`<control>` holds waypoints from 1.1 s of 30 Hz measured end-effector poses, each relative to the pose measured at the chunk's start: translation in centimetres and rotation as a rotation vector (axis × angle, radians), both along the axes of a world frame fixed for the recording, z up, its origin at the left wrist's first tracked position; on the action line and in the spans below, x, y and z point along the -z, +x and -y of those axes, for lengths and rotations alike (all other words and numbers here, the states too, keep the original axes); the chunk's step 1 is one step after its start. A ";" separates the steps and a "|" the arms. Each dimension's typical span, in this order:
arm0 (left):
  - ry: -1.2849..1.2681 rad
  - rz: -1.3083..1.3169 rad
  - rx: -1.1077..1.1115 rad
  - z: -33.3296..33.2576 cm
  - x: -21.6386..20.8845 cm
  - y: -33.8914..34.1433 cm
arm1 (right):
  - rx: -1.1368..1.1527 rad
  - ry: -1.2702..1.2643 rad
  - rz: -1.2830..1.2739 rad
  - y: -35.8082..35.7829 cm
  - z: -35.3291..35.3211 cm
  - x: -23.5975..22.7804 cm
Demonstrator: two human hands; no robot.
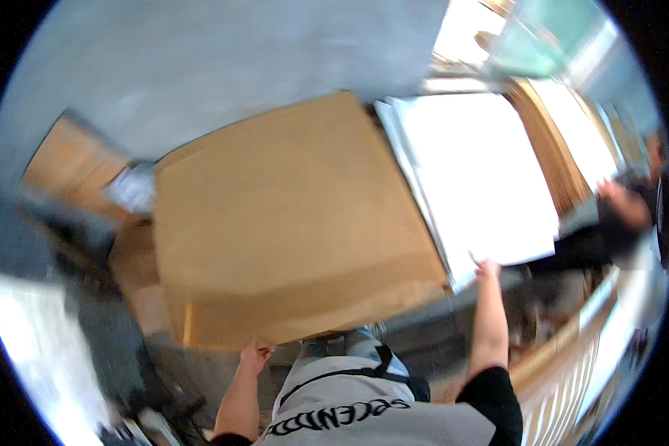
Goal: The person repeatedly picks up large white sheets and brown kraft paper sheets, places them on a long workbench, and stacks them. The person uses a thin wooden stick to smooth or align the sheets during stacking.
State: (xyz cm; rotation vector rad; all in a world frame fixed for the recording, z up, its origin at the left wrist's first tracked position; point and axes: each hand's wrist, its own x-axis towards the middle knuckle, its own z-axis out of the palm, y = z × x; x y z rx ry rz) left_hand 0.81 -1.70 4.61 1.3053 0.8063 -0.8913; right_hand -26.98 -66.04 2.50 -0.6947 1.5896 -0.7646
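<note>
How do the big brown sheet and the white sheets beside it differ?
The brown sheet is tan, whereas the white sheets are bright white. The brown sheet looks larger in view than the white sheets. The left hand is at the brown sheet's near edge; the right hand is at the white sheets' near edge. Both are broad and roughly four-sided.
</note>
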 end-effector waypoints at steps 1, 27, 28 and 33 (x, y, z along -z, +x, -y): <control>0.009 -0.024 -0.041 0.3 -0.6 0.0 | -0.003 0.033 0.115 1.7 -0.5 -2.8; -0.367 0.139 -0.157 0.4 7.7 -3.2 | -1.706 -0.182 0.314 31.8 -57.0 -7.5; -0.391 0.110 -0.189 0.3 7.9 -3.4 | -1.657 -0.069 0.352 31.7 -56.8 -6.3; -0.268 0.032 -0.068 0.8 2.9 -0.8 | -1.916 0.203 0.300 31.1 -51.9 -5.6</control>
